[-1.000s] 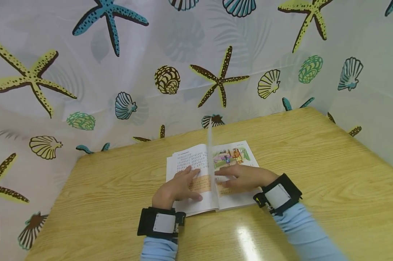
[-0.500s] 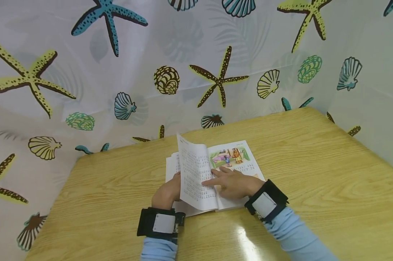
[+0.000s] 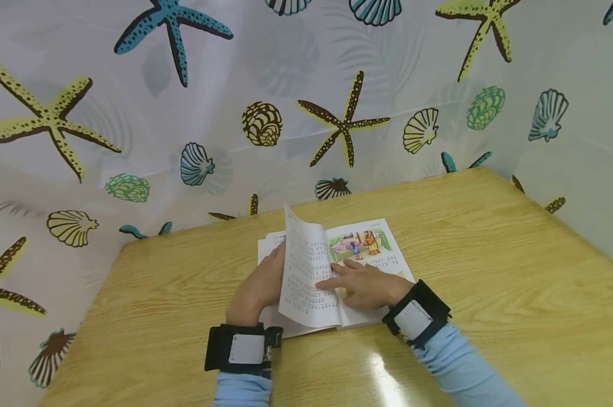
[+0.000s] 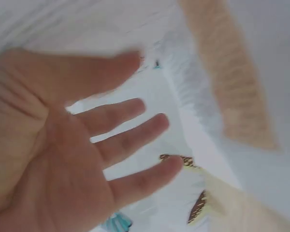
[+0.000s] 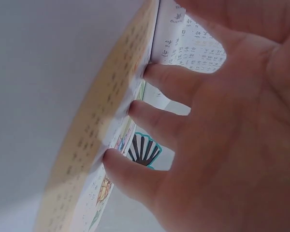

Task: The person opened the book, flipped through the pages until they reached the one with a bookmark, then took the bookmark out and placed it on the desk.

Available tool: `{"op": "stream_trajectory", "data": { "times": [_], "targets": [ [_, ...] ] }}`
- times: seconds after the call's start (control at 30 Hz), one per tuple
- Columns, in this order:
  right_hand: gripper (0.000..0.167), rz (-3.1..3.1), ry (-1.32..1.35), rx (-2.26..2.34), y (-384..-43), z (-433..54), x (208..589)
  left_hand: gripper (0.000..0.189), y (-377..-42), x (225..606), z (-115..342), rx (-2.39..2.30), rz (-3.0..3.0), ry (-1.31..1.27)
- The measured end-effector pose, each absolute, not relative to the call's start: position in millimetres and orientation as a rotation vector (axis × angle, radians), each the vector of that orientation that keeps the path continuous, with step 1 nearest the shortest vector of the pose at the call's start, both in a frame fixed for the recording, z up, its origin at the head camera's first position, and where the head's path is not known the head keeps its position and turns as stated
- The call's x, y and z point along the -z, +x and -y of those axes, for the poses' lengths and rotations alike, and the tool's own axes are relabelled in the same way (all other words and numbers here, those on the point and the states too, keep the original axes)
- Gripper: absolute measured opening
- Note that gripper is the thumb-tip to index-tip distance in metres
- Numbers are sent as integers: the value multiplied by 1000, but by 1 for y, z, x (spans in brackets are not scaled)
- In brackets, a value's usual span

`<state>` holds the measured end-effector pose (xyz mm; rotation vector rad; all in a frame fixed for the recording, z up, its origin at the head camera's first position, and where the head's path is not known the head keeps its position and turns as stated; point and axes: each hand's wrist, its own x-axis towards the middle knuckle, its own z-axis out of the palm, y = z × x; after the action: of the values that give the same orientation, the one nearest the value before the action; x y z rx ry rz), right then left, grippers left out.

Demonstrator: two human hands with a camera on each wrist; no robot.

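An open book (image 3: 392,257) with printed text and a colour picture lies on the table. One leaf (image 3: 306,271) on its left side stands partly raised and curved. My left hand (image 3: 259,288) is to the left of that leaf, its fingertips hidden behind it in the head view. In the left wrist view the fingers (image 4: 140,182) are extended and spread, with nothing held between them. My right hand (image 3: 364,287) rests on the book near the gutter, index finger stretched over the leaf's base. Its fingertips (image 5: 115,157) touch the page in the right wrist view.
The wooden table (image 3: 174,294) extends on every side of the book. Behind it and along the right hangs a white cloth (image 3: 296,51) printed with starfish and shells. Each wrist wears a black strap (image 3: 418,314) with a white plate.
The upright leaf has swung over to the left. My right hand moved left onto the gutter, then stayed. My left hand slid from under the leaf, slightly left and up.
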<state>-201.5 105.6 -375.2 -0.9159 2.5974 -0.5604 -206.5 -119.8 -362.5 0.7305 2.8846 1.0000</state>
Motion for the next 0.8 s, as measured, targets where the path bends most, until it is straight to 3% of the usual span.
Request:
{"op": "stream_trajectory", "data": {
  "times": [0.13, 0.37, 0.67, 0.8],
  "targets": [
    [56, -2601, -895, 560, -201, -105, 375, 73, -206, 352, 119, -969, -3024, 663],
    [56, -2611, -885, 554, -201, -105, 375, 47, -203, 344, 119, -717, -3217, 730],
    [54, -2616, -880, 513, -202, -104, 373, 34, -199, 335, 114, -653, -3172, 749],
    [54, -2612, -896, 512, -202, -104, 374, 50, -202, 345, 109, -614, -2927, 598]
  ]
}}
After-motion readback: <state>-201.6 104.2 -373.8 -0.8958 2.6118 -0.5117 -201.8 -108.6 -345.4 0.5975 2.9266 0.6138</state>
